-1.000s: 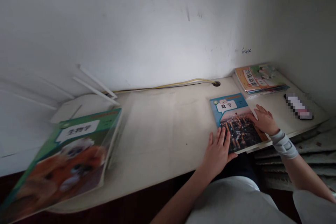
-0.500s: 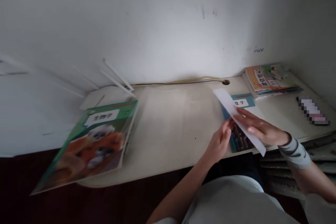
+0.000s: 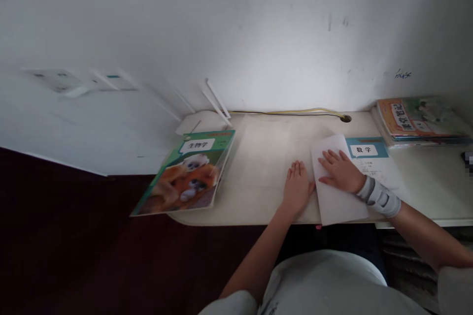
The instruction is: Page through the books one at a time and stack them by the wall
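Two bare hands: one left hand (image 3: 296,188) and one right hand (image 3: 340,171). One grey-white fabric wrist wrap (image 3: 380,196). Two separate paper textbooks: one closed, green-edged with orange monkeys (image 3: 188,177), one open, with a blue band on its white page (image 3: 373,161). One pile of orange-and-green paper booklets (image 3: 424,118), its number unclear. One pale, flat bench (image 3: 258,167) with one round dark hole (image 3: 346,118). At least two thin cables, one yellow (image 3: 318,109), one black (image 3: 281,114). Two white, blurred wall plates (image 3: 114,82).
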Demonstrator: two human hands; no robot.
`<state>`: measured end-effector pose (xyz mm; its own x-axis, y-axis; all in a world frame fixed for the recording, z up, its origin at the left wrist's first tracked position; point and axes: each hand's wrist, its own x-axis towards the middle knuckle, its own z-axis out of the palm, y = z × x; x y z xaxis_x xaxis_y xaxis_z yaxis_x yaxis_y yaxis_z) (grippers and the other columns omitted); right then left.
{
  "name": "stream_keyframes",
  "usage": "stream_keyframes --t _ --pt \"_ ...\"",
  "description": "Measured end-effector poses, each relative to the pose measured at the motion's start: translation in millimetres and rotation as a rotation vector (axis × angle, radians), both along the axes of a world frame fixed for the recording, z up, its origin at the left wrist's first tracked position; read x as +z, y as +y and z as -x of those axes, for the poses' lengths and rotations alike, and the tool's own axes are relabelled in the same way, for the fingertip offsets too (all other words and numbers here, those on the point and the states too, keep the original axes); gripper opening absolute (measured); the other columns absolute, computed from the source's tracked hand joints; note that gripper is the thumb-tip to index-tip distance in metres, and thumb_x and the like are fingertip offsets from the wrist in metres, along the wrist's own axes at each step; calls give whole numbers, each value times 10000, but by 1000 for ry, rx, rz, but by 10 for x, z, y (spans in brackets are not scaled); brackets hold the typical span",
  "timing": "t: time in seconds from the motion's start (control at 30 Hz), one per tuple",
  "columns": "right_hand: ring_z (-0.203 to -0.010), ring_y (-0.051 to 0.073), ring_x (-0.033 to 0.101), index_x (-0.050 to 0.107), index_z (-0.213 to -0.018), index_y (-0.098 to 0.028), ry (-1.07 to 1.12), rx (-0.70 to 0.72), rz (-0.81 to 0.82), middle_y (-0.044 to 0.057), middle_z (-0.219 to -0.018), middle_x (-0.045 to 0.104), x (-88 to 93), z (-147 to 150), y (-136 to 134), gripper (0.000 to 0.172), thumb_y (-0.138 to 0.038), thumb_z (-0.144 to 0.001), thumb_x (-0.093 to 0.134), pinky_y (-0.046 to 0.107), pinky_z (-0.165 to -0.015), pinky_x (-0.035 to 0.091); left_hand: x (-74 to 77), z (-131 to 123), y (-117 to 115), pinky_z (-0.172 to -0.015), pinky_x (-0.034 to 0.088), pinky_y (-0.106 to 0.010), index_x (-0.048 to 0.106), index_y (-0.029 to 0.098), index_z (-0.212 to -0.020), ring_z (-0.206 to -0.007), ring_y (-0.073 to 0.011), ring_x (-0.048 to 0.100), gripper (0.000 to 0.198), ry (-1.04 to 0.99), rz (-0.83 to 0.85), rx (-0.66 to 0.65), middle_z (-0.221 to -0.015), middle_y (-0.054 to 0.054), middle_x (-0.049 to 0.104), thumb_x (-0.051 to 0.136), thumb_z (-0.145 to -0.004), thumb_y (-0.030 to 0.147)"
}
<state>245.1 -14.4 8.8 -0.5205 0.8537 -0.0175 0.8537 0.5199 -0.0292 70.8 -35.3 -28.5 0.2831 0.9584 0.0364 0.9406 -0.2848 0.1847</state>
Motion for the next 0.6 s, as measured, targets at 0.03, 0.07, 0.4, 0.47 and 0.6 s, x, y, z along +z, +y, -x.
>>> stream_keyframes --t 0.03,0.07,0.4,0.47,0.6 --pt "-1309 308 310 443 -1312 -132 -10 16 9 187 -1397 386 -18 23 -15 564 -472 -862 449 517 -1049 221 -27 11 7 -1043 311 -434 304 -53 -1330 -1309 -305 320 575 -13 -17 1 -1373 -278 369 407 -857 256" --pt "-1298 304 331 464 -1292 -127 -20 28 16 187 -1378 412 -31 36 -26 543 -461 -864 453 511 -1050 221 -51 18 10 -1040 321 -430 310 -38 -1332 -1306 -290 332 549 -30 -37 6 -1368 -262 389 382 -865 241" --pt "-1285 302 355 493 -1263 -113 -55 84 -12 179 -1367 431 -56 -171 -28 501 -420 -869 458 506 -1049 226 -44 74 13 -932 441 -351 411 25 -1296 -1135 -214 544 443 -140 -90 52 -1239 -183 562 229 -908 135" --pt "-1282 301 360 491 -1268 -125 -34 112 -6 175 -1370 429 -53 -167 -42 503 -429 -869 454 515 -1047 226 -13 89 9 -914 456 -351 424 52 -1293 -1114 -209 560 435 -185 -91 74 -1239 -162 568 235 -916 159" --pt "-1270 283 383 468 -1291 -146 70 176 38 152 -1353 459 -69 -11 -30 503 -437 -884 420 532 -1050 212 22 85 -15 -912 460 -342 443 85 -1285 -1131 -196 550 418 -235 -101 76 -1251 -144 564 264 -918 179"
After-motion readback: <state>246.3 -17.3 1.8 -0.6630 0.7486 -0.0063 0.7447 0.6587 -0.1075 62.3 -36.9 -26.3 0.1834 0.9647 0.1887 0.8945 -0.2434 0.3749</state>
